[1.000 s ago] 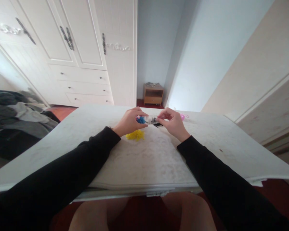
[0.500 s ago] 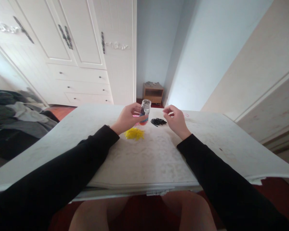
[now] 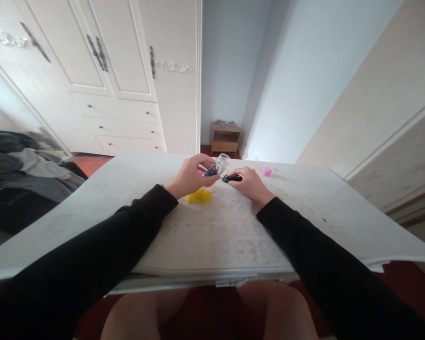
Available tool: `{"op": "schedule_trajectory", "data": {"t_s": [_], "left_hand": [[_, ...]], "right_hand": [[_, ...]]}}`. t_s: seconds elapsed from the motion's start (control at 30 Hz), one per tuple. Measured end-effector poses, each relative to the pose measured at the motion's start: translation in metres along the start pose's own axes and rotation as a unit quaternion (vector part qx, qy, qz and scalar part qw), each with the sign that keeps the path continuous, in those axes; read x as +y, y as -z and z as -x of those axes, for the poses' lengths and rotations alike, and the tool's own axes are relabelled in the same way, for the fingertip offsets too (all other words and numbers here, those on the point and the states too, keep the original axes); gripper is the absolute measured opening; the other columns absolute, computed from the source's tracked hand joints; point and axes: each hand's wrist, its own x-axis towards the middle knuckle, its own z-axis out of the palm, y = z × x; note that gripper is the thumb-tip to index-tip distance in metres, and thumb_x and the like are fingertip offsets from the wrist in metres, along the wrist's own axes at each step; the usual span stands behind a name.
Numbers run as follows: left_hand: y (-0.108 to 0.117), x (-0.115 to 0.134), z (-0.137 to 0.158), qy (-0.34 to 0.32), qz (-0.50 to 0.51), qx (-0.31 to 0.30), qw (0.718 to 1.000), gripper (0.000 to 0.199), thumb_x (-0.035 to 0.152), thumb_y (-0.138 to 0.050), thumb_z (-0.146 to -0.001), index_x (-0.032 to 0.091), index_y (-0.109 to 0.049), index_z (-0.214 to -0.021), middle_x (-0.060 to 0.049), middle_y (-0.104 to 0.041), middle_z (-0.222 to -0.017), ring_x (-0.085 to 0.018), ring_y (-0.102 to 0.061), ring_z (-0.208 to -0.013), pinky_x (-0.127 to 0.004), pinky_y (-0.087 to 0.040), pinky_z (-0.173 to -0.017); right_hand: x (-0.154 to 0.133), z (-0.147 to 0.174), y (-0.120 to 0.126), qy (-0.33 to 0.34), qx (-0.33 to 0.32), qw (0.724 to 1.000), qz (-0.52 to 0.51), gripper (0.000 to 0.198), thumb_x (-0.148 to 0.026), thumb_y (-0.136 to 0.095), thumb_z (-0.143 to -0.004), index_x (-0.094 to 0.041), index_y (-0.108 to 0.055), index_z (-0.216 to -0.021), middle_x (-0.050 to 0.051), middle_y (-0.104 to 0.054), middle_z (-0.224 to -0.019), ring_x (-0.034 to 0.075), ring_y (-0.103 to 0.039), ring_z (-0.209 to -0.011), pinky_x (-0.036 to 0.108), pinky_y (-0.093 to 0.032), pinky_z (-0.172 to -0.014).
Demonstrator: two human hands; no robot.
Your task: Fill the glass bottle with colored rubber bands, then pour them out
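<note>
My left hand (image 3: 194,174) is wrapped round a small clear jar (image 3: 222,162), which tilts with its open mouth toward the upper right. Dark, blue and red-orange pieces show inside the jar, partly hidden by my fingers. My right hand (image 3: 250,184) has its fingers closed at a pile of black rubber bands (image 3: 235,178) on the table, just right of the jar. A heap of yellow bands (image 3: 199,196) lies below my left hand. Something pink shows behind my left fingers, mostly covered.
A pink lid-like piece with a loop (image 3: 268,171) lies on the white table (image 3: 212,236), right of my right hand. Behind the table stand a white wardrobe (image 3: 127,113) and a small wooden cabinet (image 3: 225,137). Dark clothes (image 3: 21,179) are piled at the left.
The jar has gone from upright to tilted toward the right. My right hand has come down and left onto the black pile, uncovering the pink piece behind it.
</note>
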Motion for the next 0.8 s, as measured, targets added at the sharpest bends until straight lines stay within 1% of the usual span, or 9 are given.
{"op": "schedule_trajectory", "data": {"t_s": [0.1,0.23,0.3,0.43,0.53,0.63,0.8], "left_hand": [[0.001,0.003,0.001,-0.028,-0.028,-0.007,0.999,0.023,0.027,-0.083,-0.073,0.016,-0.071,-0.09,-0.007,-0.075,-0.099,-0.017,-0.071,-0.087,-0.03,-0.06,-0.076],[0.003,0.004,0.001,-0.038,-0.046,-0.006,0.998,0.023,0.027,-0.084,-0.074,0.016,-0.073,-0.091,-0.006,-0.074,-0.096,-0.017,-0.069,-0.085,-0.03,-0.058,-0.076],[0.004,0.002,0.0,-0.035,-0.066,-0.001,0.997,0.024,0.025,-0.085,-0.073,0.016,-0.074,-0.092,-0.006,-0.073,-0.095,-0.017,-0.068,-0.085,-0.031,-0.057,-0.077],[0.007,-0.005,-0.003,-0.011,-0.121,0.032,0.992,0.029,0.022,-0.087,-0.069,0.017,-0.079,-0.096,-0.006,-0.074,-0.094,-0.019,-0.067,-0.085,-0.034,-0.056,-0.081],[0.008,-0.008,-0.004,0.012,-0.145,0.044,0.988,0.031,0.021,-0.088,-0.067,0.018,-0.081,-0.097,-0.006,-0.073,-0.095,-0.02,-0.067,-0.084,-0.035,-0.056,-0.082],[0.009,-0.011,-0.004,0.018,-0.161,0.044,0.986,0.031,0.019,-0.087,-0.066,0.02,-0.082,-0.096,-0.006,-0.073,-0.094,-0.02,-0.067,-0.083,-0.036,-0.057,-0.082],[0.007,-0.015,-0.002,0.019,-0.173,0.029,0.984,0.032,0.02,-0.086,-0.066,0.02,-0.084,-0.098,-0.006,-0.072,-0.096,-0.021,-0.066,-0.084,-0.037,-0.057,-0.084]], "right_hand": [[-0.001,-0.002,-0.001,0.013,0.01,1.0,-0.005,0.014,-0.015,-0.076,-0.077,-0.024,-0.083,-0.085,0.005,-0.081,-0.09,0.026,-0.07,-0.095,0.04,-0.051,-0.088],[-0.008,-0.003,0.006,0.009,0.029,0.999,-0.033,0.012,-0.013,-0.077,-0.073,-0.023,-0.081,-0.078,0.004,-0.08,-0.085,0.025,-0.07,-0.089,0.038,-0.052,-0.084],[-0.01,-0.003,0.011,0.004,0.035,0.998,-0.061,0.01,-0.015,-0.078,-0.073,-0.023,-0.082,-0.078,0.004,-0.08,-0.085,0.024,-0.071,-0.086,0.037,-0.053,-0.082],[-0.008,-0.005,0.016,-0.01,0.05,0.988,-0.148,0.006,-0.022,-0.078,-0.075,-0.021,-0.08,-0.081,0.005,-0.08,-0.083,0.021,-0.072,-0.078,0.035,-0.055,-0.076],[-0.004,-0.005,0.014,-0.035,0.075,0.972,-0.218,0.011,-0.027,-0.081,-0.072,-0.02,-0.079,-0.081,0.005,-0.08,-0.08,0.019,-0.072,-0.074,0.033,-0.056,-0.072],[-0.004,-0.005,0.013,-0.048,0.096,0.962,-0.252,0.017,-0.031,-0.083,-0.07,-0.02,-0.078,-0.081,0.005,-0.078,-0.076,0.017,-0.067,-0.066,0.03,-0.053,-0.062],[-0.011,-0.005,0.015,-0.049,0.103,0.962,-0.247,0.02,-0.034,-0.084,-0.068,-0.019,-0.078,-0.081,0.003,-0.074,-0.07,0.014,-0.06,-0.06,0.027,-0.046,-0.055]]}}
